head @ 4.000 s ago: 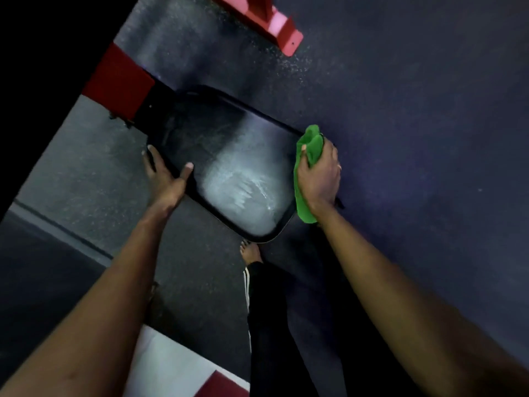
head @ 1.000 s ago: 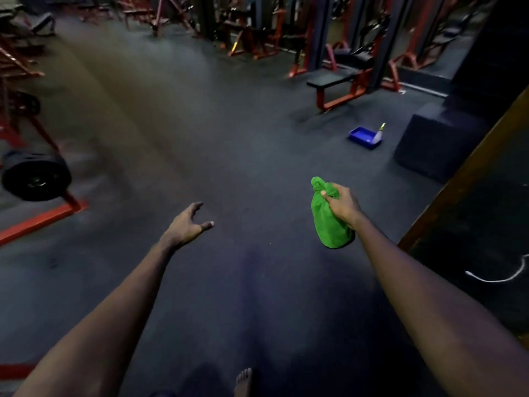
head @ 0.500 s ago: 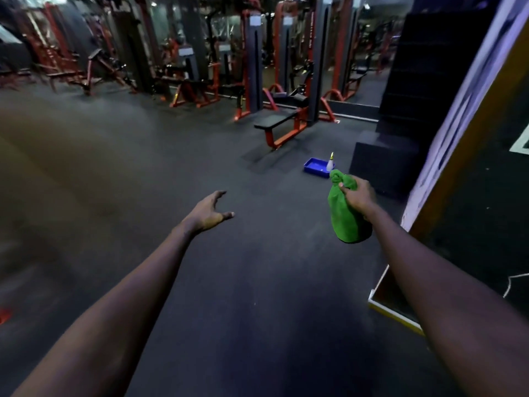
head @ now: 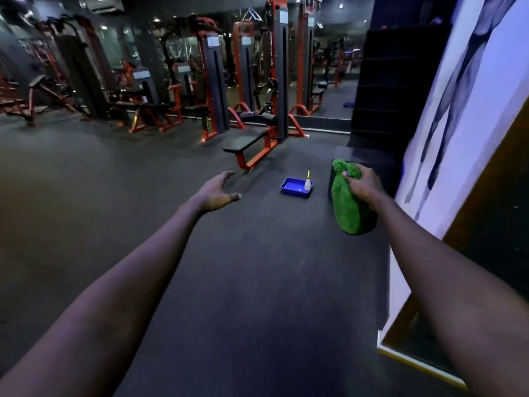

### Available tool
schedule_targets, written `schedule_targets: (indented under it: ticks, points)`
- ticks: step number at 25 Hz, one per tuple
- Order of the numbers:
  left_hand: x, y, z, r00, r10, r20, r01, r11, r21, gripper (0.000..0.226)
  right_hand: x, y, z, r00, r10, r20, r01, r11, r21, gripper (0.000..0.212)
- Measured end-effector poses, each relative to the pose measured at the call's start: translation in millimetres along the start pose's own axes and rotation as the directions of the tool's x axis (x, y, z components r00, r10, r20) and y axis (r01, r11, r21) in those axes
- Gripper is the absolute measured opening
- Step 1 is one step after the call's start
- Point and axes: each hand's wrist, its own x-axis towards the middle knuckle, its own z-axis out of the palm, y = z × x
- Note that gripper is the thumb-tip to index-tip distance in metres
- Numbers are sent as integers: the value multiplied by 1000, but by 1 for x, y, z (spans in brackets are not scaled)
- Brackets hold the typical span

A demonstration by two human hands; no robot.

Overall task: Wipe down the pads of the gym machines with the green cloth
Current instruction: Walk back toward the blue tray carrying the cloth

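Where red machines (head: 282, 81) stand — dark floor (head: 257, 282) begins.

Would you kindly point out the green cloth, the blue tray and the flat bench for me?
green cloth (head: 351, 214): head view, on the bunched lower part.
blue tray (head: 294, 194): head view, on its front wall.
flat bench (head: 246, 140): head view, on the black pad.

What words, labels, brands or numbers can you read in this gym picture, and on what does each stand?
None can be read.
Pale placard on a weight-stack machine: too blurred.
Faint vertical marking on the tall post: too small.
Dark strokes on the white wall: no legible letters.
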Motion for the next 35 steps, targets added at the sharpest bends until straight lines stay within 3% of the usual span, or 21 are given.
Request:
schedule_targets:
  ticks: [13, 19, 35]
  points:
    - [366, -61, -22, 982, 181, 47, -181, 983, -7, 72, 298, -41, 122, 993, 33, -117, -31, 999, 16, 42]
    - [559, -101, -50, 976, 204, 71, -201, 978, -52, 76, 445, -66, 179, 987, 44, -155, -48, 999, -19, 39]
    - [1017, -120, -1, 954, 283, 100, -279, 959, -59, 66, 868, -47, 310, 980, 89, -178, -94, 995, -22, 40]
